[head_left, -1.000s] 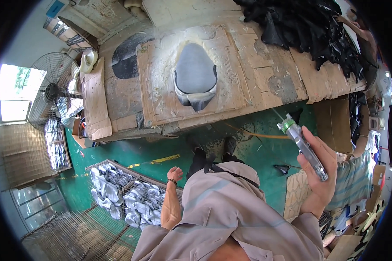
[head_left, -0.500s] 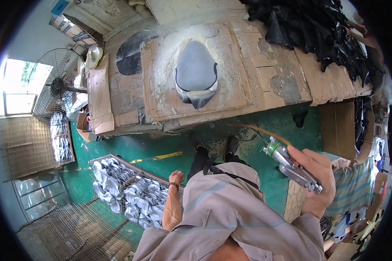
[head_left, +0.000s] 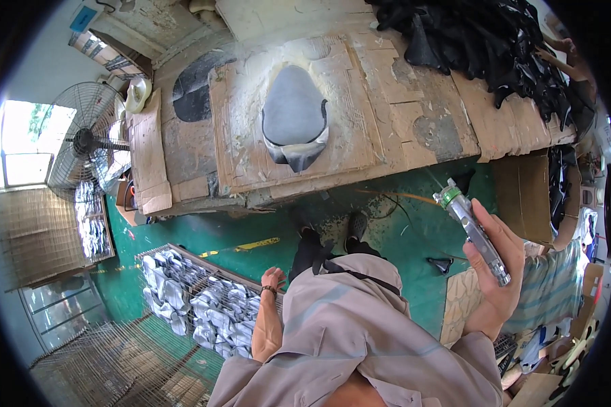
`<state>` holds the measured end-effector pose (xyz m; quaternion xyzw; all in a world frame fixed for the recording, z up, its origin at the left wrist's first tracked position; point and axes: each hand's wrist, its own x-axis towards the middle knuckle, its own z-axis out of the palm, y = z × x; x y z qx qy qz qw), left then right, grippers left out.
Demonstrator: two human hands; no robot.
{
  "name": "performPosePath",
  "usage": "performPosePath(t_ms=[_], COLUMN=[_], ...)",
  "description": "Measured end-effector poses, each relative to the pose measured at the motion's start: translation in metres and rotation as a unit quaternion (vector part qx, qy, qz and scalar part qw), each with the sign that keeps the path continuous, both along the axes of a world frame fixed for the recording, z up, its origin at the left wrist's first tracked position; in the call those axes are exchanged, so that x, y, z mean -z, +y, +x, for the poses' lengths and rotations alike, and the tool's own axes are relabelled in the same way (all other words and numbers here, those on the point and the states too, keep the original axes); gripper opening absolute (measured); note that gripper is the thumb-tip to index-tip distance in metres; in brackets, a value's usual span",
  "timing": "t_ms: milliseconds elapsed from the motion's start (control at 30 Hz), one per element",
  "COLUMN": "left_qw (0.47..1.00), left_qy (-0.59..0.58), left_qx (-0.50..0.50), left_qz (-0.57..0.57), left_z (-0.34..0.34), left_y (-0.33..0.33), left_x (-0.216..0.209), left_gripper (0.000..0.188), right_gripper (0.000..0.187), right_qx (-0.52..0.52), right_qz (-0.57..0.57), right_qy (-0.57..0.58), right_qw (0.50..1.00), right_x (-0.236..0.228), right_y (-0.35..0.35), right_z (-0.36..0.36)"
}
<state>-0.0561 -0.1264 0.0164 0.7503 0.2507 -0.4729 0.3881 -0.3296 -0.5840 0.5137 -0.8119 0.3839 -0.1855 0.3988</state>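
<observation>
My right hand [head_left: 499, 261] is closed around a metal spray gun [head_left: 477, 227] with a green ring near its nozzle, held off to the right of the bench and pointing up and forward. An orange hose [head_left: 407, 196] shows behind its nozzle end, and a thin pale streak lies in front of the nozzle. My left hand [head_left: 273, 278] hangs low at my side, fingers loosely bent and apart, holding nothing. Nearest to it is a wire rack of grey-white curved pieces [head_left: 227, 312]. On the bench, a grey rounded saddle-shaped pad with dark edging [head_left: 295, 112] lies within pale overspray.
The bench [head_left: 414, 149] is covered with worn cardboard. Black pieces [head_left: 455, 41] are heaped at its far right, where another person's arm [head_left: 563, 64] reaches in. A cardboard box [head_left: 523, 197] stands below. A large fan [head_left: 85, 139] is at left; wire racks [head_left: 129, 359] stand lower left.
My right hand has raised and turned the spray gun, so its nozzle now points further up toward the bench. My left hand stays low at my side. The whole view has shifted slightly.
</observation>
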Motion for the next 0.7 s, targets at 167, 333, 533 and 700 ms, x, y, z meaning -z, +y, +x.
performPosePath(t_ms=[167, 333, 533, 700], left_qw=[0.999, 0.999, 1.000, 0.998], left_qy=[-0.015, -0.012, -0.003, -0.036], left_qx=[-0.017, -0.030, -0.016, -0.009], left_qz=[-0.033, -0.032, -0.023, -0.057], left_z=[0.012, 0.011, 0.006, 0.029], left_y=[-0.004, 0.005, 0.003, -0.024], left_x=[-0.001, 0.001, 0.002, -0.001], left_gripper=[0.054, 0.054, 0.053, 0.050], right_gripper=[0.054, 0.057, 0.063, 0.057], right_qx=[-0.011, -0.070, 0.009, 0.025], right_qz=[-0.034, 0.022, 0.018, -0.001], right_qy=[-0.037, -0.001, -0.009, 0.013], right_qw=[0.999, 0.997, 1.000, 1.000], right_x=[-0.002, -0.010, -0.004, -0.001], right_y=[0.004, 0.002, 0.012, 0.015], right_z=[0.010, 0.009, 0.026, 0.004])
